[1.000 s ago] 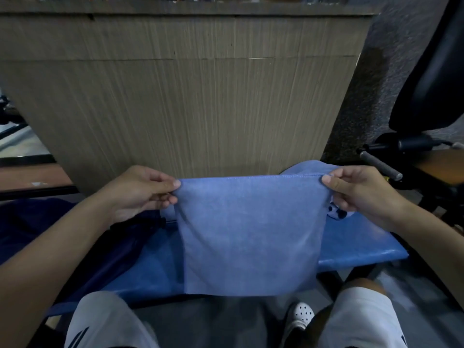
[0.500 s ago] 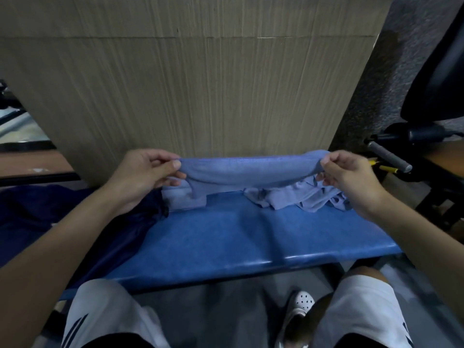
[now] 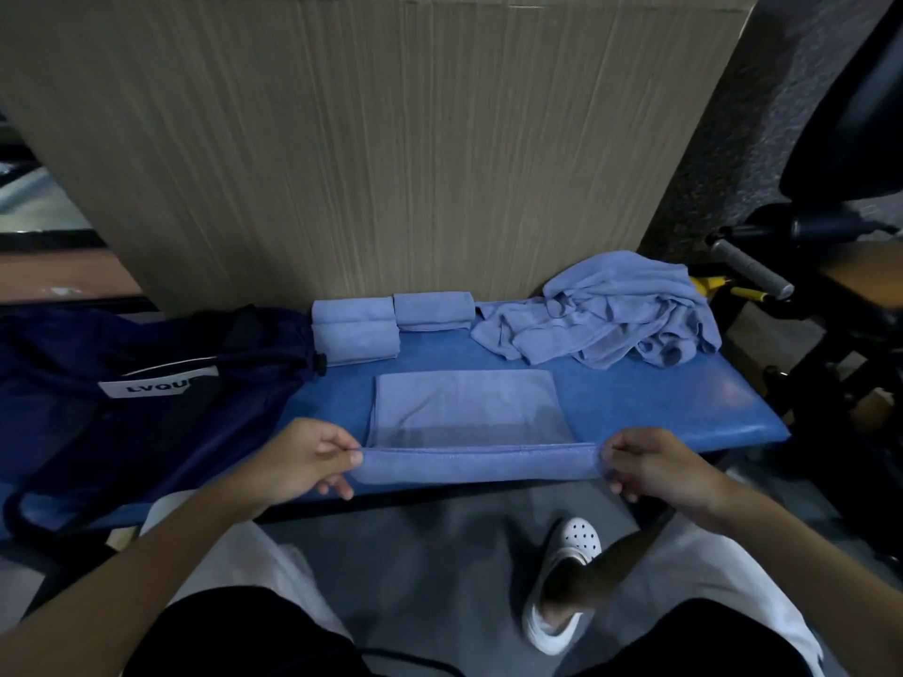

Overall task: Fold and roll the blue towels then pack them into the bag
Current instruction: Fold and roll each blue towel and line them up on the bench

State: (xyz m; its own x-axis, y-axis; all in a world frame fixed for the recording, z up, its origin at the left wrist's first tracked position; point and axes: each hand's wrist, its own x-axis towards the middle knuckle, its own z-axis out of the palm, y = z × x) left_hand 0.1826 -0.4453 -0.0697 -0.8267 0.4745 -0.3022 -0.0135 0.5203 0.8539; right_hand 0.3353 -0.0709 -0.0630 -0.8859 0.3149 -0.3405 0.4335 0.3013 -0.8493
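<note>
Left hand [image 3: 298,461] and right hand [image 3: 655,469] pinch soft rectangular towel [image 3: 464,410].

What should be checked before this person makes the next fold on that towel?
1. Left hand grip on near corner of the towel: ok, pinched.
2. Right hand grip on the other near corner: ok, pinched.
3. Far part flat on the bench: ok.
4. Lifted edge straight between the hands: ok.
5. Loose towel pile clear of the fold: ok.
6. Bag mouth open for packing: cannot tell.
</note>
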